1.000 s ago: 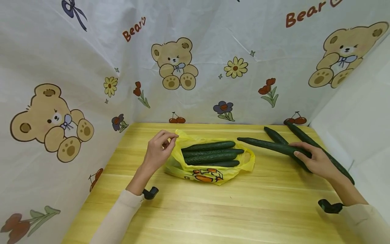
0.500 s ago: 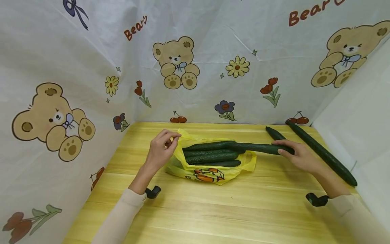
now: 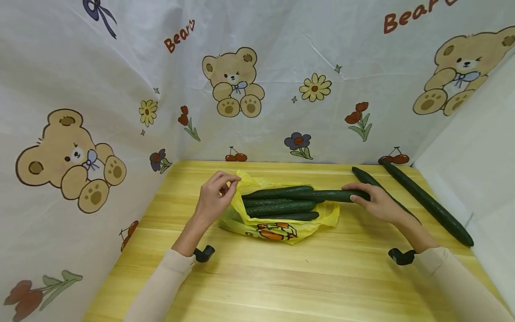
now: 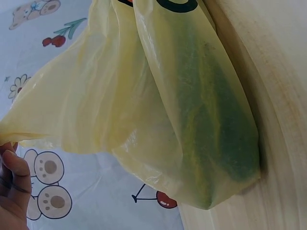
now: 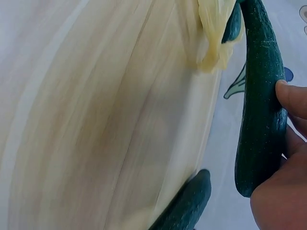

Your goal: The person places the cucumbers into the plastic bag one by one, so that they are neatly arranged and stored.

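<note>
A yellow plastic bag (image 3: 237, 226) lies on its side on the table with several dark green cucumbers (image 3: 277, 208) in its mouth. My left hand (image 3: 215, 197) pinches the upper left edge of the bag and holds it up; the left wrist view shows the bag (image 4: 120, 96) stretched from those fingertips. With thumb and fingers my right hand (image 3: 378, 203) grips the right end of a cucumber (image 3: 327, 195). That cucumber's left part lies over the others inside the bag opening. The right wrist view shows the gripped cucumber (image 5: 261, 105) beside the bag's handle (image 5: 213, 43).
Two more cucumbers lie on the wooden table (image 3: 281, 281) at the right: one (image 3: 366, 178) partly behind my right hand, the other (image 3: 430, 205) along the right wall. A bear-printed cloth (image 3: 273, 125) hangs at the back and left.
My right hand has carried its cucumber leftward from over the loose cucumbers, sliding its far end into the bag opening. The left hand keeps its hold on the bag edge.
</note>
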A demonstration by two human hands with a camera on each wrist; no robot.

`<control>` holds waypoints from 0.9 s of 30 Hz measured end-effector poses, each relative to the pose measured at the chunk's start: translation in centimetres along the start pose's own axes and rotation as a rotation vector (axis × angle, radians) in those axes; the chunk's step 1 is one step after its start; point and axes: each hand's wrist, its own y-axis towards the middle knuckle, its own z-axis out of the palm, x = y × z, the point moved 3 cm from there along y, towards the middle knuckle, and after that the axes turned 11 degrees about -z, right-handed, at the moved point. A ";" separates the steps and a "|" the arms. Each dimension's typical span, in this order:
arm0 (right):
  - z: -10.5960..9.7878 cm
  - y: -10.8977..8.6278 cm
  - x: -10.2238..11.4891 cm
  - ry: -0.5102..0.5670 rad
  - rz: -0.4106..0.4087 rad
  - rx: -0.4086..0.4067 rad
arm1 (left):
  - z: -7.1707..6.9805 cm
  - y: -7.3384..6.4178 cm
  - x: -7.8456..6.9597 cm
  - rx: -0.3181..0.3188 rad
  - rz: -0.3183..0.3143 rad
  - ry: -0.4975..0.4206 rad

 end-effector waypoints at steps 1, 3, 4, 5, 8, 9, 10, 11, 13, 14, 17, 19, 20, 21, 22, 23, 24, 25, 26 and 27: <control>0.2 0.3 0.0 -0.006 0.006 0.010 | 0.0 0.0 0.0 -0.002 -0.002 -0.001; 0.4 0.8 0.1 -0.018 0.012 0.019 | 0.0 0.1 -0.1 -0.006 0.001 0.001; 0.5 1.1 0.2 -0.021 0.009 0.020 | 0.0 0.1 -0.2 -0.007 0.003 0.000; 0.7 1.3 0.3 -0.022 0.006 0.018 | 0.0 0.2 -0.2 -0.007 0.006 -0.002; 1.1 1.9 0.4 -0.022 -0.021 0.017 | 0.0 0.2 -0.2 -0.010 0.011 -0.008; 1.3 2.1 0.5 -0.018 -0.032 0.018 | 0.0 0.2 -0.1 -0.010 0.008 -0.008; 1.5 2.4 0.6 -0.015 -0.044 0.018 | 0.0 0.1 0.0 -0.011 0.005 -0.006; 1.6 2.7 0.8 -0.012 -0.046 0.023 | 0.0 0.1 0.0 -0.012 0.004 -0.003; 2.0 3.2 0.9 -0.003 -0.046 0.033 | 0.0 0.0 0.1 -0.014 -0.001 0.001; 2.2 3.5 1.1 0.000 -0.043 0.039 | 0.0 -0.1 0.2 -0.015 -0.002 -0.004; 2.7 4.3 1.3 0.009 -0.038 0.053 | 0.0 -0.1 0.3 -0.013 -0.001 -0.003; 3.2 4.9 1.5 0.020 -0.050 0.056 | 0.1 -0.2 0.3 -0.012 -0.001 -0.008; 3.4 5.1 1.6 0.019 -0.055 0.057 | 0.1 -0.2 0.3 -0.010 -0.002 -0.011; 3.7 5.4 1.7 0.020 -0.058 0.057 | 0.1 -0.2 0.3 -0.008 -0.001 -0.009; 3.9 5.6 1.7 0.028 -0.062 0.060 | 0.2 -0.2 0.3 -0.007 -0.001 -0.010; 4.2 5.9 1.8 0.032 -0.064 0.061 | 0.2 -0.2 0.3 -0.006 -0.002 -0.014; 4.4 6.1 1.9 0.034 -0.064 0.062 | 0.2 -0.3 0.2 -0.005 -0.003 -0.014; 4.6 6.3 2.0 0.038 -0.063 0.065 | 0.2 -0.3 0.2 -0.005 -0.003 -0.012; 4.8 6.4 2.1 0.041 -0.061 0.069 | 0.2 -0.3 0.2 -0.006 -0.004 -0.013; 5.0 6.6 2.2 0.048 -0.061 0.072 | 0.2 -0.3 0.2 -0.007 -0.004 -0.012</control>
